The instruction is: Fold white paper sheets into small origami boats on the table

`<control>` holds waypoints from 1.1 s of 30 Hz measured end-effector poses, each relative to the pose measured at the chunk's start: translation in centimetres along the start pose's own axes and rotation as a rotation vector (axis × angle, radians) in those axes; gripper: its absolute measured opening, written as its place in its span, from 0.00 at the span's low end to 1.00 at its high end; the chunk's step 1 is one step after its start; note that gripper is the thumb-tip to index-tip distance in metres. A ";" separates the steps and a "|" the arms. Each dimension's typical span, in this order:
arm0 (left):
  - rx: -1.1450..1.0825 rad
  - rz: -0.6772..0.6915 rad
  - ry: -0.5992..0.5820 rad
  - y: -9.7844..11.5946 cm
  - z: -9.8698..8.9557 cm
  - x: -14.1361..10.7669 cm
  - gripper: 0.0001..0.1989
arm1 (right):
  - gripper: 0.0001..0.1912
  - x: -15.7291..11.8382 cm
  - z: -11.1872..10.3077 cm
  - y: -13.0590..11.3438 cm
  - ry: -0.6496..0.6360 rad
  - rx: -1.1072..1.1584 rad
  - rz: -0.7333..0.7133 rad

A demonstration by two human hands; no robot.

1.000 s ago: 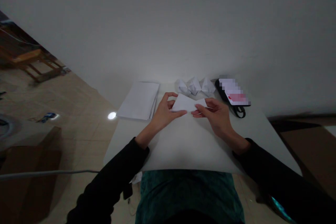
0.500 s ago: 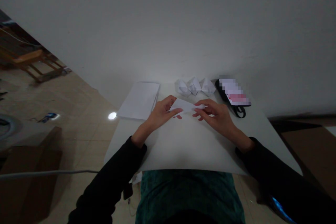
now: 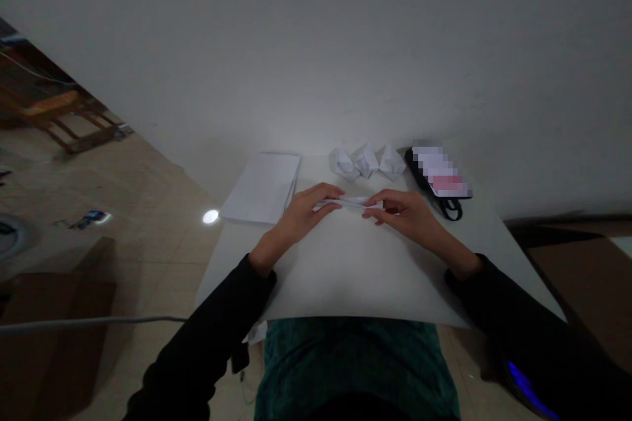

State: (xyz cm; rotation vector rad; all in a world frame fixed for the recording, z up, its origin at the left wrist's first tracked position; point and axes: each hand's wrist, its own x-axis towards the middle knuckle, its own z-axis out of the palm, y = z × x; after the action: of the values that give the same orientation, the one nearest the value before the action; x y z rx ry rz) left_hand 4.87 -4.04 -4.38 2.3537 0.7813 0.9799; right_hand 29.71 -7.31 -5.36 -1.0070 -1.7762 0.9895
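A folded piece of white paper (image 3: 353, 202) is held between both hands above the white table (image 3: 340, 276), seen nearly edge-on. My left hand (image 3: 311, 209) pinches its left end between thumb and fingers. At the right end, my right hand (image 3: 402, 210) grips it in the same way. Just behind the hands stand three folded white paper shapes (image 3: 366, 161) in a row. To the left of my left hand lies a stack of white paper sheets (image 3: 263, 187).
At the table's back right lies a phone (image 3: 442, 171) on a black case with a strap loop (image 3: 452, 209). A wall rises behind the table. Cardboard boxes (image 3: 59, 335) stand on the floor at left, with a wooden chair (image 3: 59, 105) farther back.
The held paper has tilted from showing a broad face to a thin edge. My left fingers have come over its top, and my right hand has shifted slightly.
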 end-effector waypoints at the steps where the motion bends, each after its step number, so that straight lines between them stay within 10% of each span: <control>1: 0.034 0.005 0.040 0.1 0.1 0.0 0.05 | 0.09 0.0 0.0 -0.1 0.023 -0.022 -0.050; 6: 0.109 -0.198 0.223 1.5 1.0 -0.1 0.09 | 0.05 -0.6 0.3 -0.5 0.257 -0.255 -0.363; 11: -0.380 -0.391 0.218 2.6 2.4 -0.2 0.18 | 0.08 -1.6 0.5 0.2 0.300 -0.546 -0.512; 17: -0.867 -0.594 0.254 2.5 3.6 -0.4 0.16 | 0.09 -2.3 0.9 0.7 0.171 -0.512 -0.318; 22: -0.801 -0.657 0.331 2.0 3.4 -0.3 0.17 | 0.10 -1.0 1.1 -0.3 0.081 -0.289 -0.212; 33: -0.669 -0.679 0.323 1.9 3.8 -0.6 0.19 | 0.10 -0.6 2.2 0.4 0.317 0.203 0.218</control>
State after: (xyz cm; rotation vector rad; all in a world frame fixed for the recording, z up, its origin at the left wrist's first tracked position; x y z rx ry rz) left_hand 7.99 -6.59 -5.93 1.2483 1.0657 1.0885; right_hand 27.95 -8.20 -6.57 -1.1710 -1.3006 1.0535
